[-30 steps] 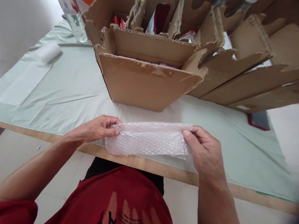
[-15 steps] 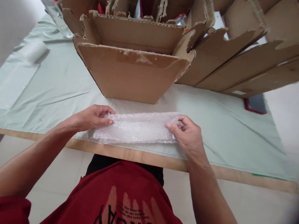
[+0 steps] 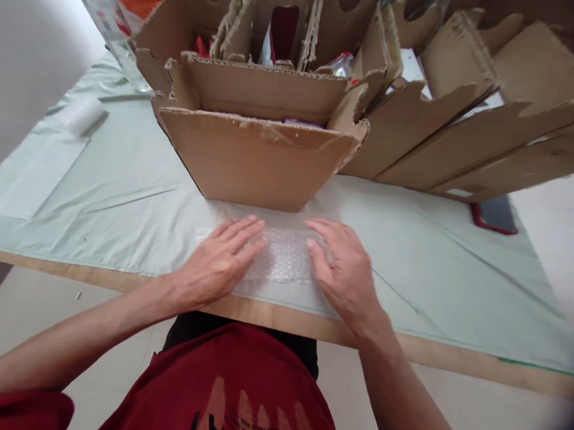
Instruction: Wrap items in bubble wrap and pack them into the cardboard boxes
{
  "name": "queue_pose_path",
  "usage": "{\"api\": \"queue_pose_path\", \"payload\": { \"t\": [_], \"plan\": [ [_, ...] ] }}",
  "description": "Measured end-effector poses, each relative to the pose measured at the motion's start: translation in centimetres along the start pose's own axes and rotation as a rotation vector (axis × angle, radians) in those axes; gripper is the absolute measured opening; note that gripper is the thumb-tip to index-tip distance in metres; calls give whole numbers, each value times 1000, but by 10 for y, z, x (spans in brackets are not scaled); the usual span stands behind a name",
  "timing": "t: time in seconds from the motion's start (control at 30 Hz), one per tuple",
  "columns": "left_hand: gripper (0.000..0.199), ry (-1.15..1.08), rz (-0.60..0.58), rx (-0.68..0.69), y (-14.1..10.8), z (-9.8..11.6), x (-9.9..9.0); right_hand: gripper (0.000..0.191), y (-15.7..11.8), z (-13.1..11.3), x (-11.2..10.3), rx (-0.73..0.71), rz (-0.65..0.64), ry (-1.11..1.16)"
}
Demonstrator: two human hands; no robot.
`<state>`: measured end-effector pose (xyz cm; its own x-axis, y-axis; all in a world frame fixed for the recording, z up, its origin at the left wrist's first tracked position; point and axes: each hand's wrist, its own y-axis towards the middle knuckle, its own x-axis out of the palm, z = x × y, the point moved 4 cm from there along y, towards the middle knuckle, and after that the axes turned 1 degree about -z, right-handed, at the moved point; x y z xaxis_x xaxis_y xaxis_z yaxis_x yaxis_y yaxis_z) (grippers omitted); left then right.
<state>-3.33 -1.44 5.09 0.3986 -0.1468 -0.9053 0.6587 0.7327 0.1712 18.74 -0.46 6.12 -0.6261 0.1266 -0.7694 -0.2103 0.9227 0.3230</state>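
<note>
Near the cardboard box (image 3: 256, 162), bubble wrap (image 3: 285, 256) lies on the cloth (image 3: 410, 260); L hand (image 3: 217, 259) straight-fingered over it, R hand (image 3: 344, 269) w/ thumb & fingers apart (nothing gripped). Prob. smoothing step; next move calls for light, even pressure.

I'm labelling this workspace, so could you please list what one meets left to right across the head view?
Translucent roll, left hand, bubble wrap showing between the hands, right hand, flat dark red-edged object.

Cardboard bins (image 3: 256, 162) and bubble wrap (image 3: 287, 257) suggest a packing workspace.
</note>
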Motion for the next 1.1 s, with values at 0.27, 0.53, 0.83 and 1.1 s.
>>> {"api": "queue_pose_path", "payload": {
  "t": [0.27,0.53,0.83,1.1],
  "plan": [
    [75,-185,-175,-26,-6,-18,44,54,-12,14,71,-111,-289,-412],
    [70,-85,-115,-54,-28,-21,30,56,-13,13,67,-103,-297,-504],
    [75,-45,-65,-154,-57,-31,28,57,-12,9,68,-50,-358,-505],
    [65,203,-102,-136,-54,-26,8,63,-24,20,29,17,-324,-520]
  ]
}}
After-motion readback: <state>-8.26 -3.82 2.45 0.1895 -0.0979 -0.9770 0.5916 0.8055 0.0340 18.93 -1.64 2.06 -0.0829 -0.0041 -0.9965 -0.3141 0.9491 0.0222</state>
